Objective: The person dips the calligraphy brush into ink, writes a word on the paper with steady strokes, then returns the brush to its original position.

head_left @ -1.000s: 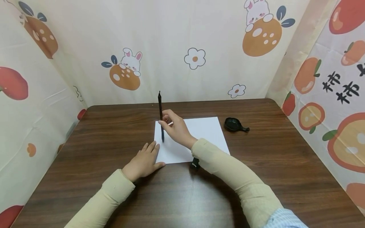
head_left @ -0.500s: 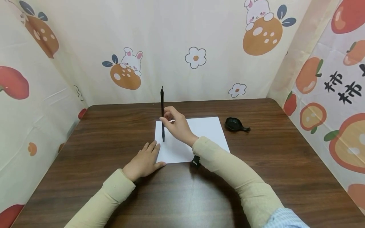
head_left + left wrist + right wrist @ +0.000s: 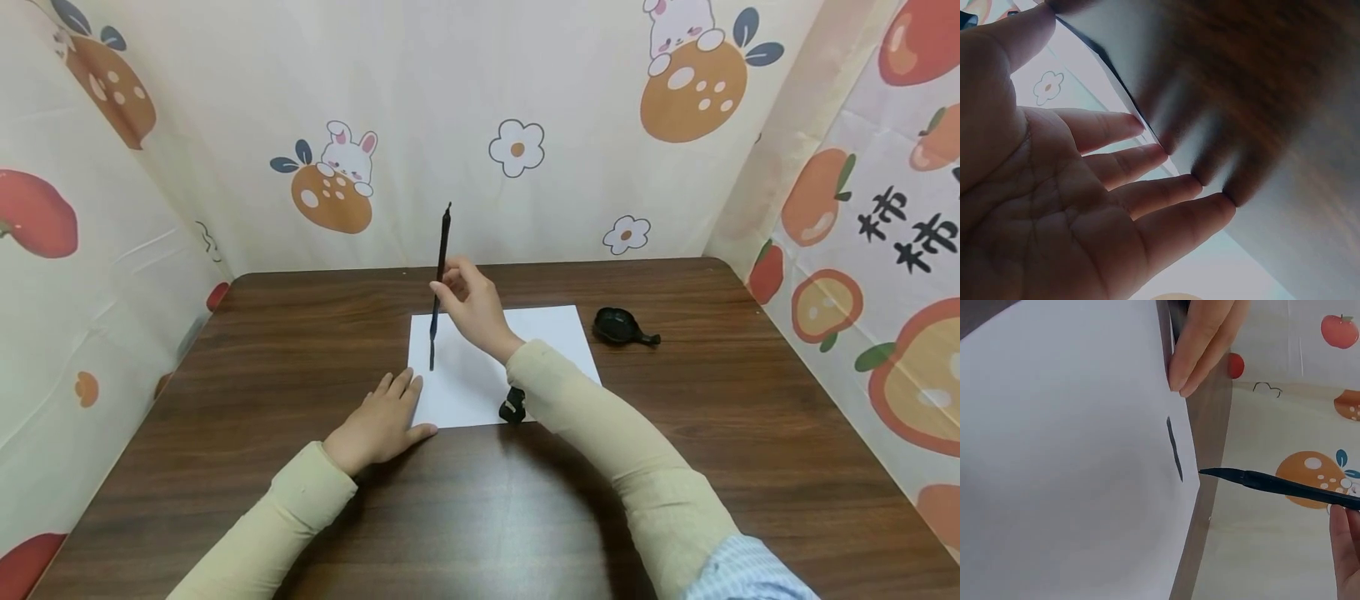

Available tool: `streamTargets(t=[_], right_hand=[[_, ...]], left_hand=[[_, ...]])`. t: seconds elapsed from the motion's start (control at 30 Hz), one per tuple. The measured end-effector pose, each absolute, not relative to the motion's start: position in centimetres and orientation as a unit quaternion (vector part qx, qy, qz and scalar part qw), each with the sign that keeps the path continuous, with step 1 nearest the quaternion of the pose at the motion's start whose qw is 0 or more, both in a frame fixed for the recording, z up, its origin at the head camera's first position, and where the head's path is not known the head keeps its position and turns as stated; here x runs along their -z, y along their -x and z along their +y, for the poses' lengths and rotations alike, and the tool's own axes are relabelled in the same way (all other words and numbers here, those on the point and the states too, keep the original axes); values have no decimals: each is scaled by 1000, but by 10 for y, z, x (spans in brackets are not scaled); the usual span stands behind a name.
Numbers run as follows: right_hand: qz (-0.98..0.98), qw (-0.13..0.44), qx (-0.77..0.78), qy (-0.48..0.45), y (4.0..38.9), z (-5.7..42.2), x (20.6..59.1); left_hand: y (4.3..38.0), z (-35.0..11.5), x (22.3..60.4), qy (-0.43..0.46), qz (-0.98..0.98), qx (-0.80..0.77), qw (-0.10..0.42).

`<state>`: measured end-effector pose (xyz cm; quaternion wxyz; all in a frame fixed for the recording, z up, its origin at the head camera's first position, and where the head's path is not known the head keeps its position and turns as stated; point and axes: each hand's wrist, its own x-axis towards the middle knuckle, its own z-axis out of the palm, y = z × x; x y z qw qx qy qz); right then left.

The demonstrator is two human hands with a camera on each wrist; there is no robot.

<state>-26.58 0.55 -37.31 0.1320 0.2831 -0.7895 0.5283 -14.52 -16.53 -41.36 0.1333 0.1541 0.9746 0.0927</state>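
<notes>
My right hand (image 3: pixel 478 310) pinches a slim black brush (image 3: pixel 443 242) over a white rectangular sheet of paper (image 3: pixel 465 392), its tip apart from the thin dark stroke (image 3: pixel 1175 451) near the sheet's left edge. My left hand (image 3: pixel 378 423), fingers extended, rests at that edge on the brown wood-grain table (image 3: pixel 480 517).

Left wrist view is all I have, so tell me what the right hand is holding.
Observer: The right hand holds a black brush between thumb and fingers.
Operator: Check the paper for ink.
Observer: One short dark stroke lies on it, close to its left edge in the head view.
Operator: Now report the brush tip.
Observer: In the right wrist view, it shows apart from that stroke.
</notes>
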Motion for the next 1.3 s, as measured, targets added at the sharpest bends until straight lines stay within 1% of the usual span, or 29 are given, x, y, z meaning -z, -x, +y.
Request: streamTargets(t=[0.33,0.6,0.97,1.3], right_hand=[[-795,130,-531,-263,269,6,382],[-795,132,-529,-265,269,5,386],[-808,114,-520,-253,262,9,387],[-811,109,-515,-256,257,15,387]], left_hand=[[146,-165,414,-155,975,-92,130],[146,-166,415,-153,975,-95,128],[145,-165,412,-156,975,-92,130],[145,-164,410,-154,975,-90,129]])
